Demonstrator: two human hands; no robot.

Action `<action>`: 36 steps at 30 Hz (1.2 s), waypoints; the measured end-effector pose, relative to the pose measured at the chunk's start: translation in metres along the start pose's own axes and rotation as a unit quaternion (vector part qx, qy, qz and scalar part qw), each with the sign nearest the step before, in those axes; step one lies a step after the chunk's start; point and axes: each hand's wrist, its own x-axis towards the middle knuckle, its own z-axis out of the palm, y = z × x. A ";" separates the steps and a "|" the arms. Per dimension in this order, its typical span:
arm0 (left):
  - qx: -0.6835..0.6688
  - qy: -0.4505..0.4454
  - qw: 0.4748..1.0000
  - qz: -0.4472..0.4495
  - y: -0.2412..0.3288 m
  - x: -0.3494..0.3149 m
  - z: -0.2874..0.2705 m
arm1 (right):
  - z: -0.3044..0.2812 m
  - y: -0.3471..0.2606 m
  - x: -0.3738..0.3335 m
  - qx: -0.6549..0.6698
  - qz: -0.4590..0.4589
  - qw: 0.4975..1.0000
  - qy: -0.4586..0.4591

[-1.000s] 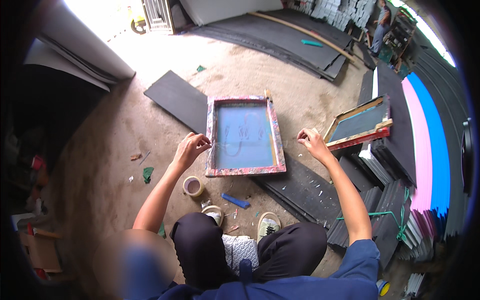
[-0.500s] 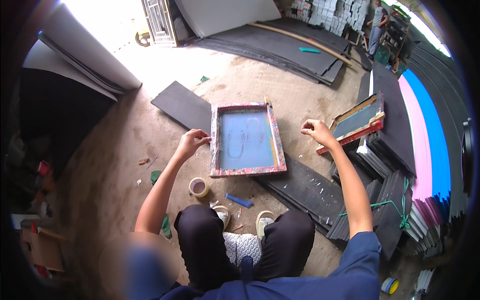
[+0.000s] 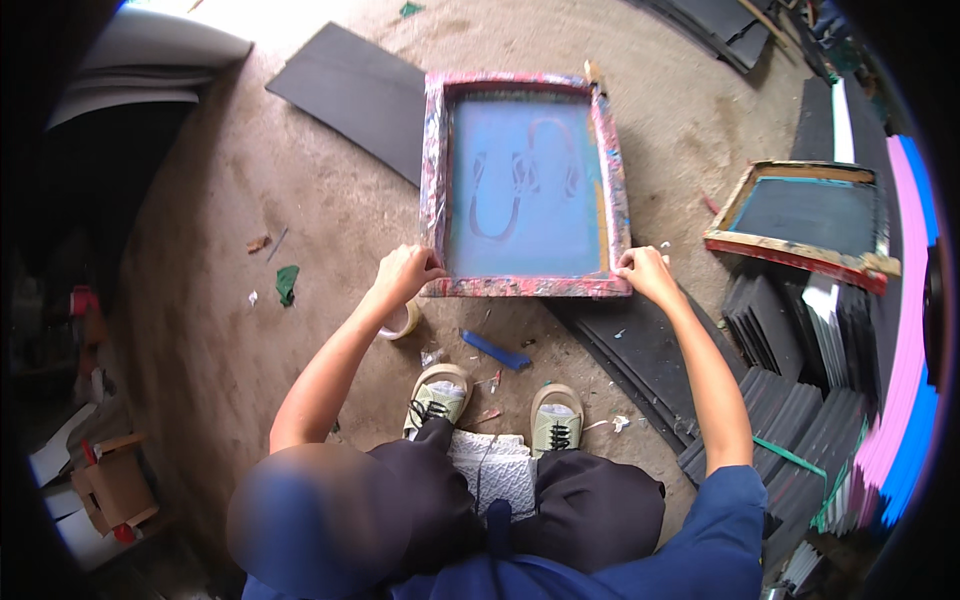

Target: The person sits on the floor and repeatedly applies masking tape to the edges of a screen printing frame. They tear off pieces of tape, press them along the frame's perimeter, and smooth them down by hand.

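A paint-smeared silk-screen frame (image 3: 436, 190) is in front of me, with blue mesh carrying looped, strap-like outlines. My left hand (image 3: 408, 272) has its fingers closed at the frame's near left corner. At the near right corner, my right hand (image 3: 647, 273) pinches the edge with thumb and fingers. Beneath the frame lie dark flat sheets (image 3: 640, 350), sticking out on both sides. A roll of tape (image 3: 402, 322) sits on the floor just below my left hand, partly covered by my arm.
A second screen frame (image 3: 800, 215) rests on stacked dark sheets at the right, near pink sheets (image 3: 885, 400) and blue ones. On the floor are a blue strip (image 3: 494, 349) and a green scrap (image 3: 287, 285). A cardboard box (image 3: 115, 485) stands at lower left.
My right hand has come from the open space at the right onto the frame's near right corner. The left has shifted to the near left corner. My view has tilted downward.
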 end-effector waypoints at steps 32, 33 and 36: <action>0.264 -0.036 0.958 0.110 -0.005 0.054 0.034 | 0.036 -0.028 0.027 -0.304 -0.127 0.941 0.070; 0.265 -0.038 0.957 0.109 -0.006 0.054 0.034 | 0.037 -0.029 0.028 -0.308 -0.125 0.941 0.069; 0.275 -0.048 0.954 0.106 -0.004 0.056 0.034 | 0.039 -0.030 0.029 -0.324 -0.114 0.938 0.056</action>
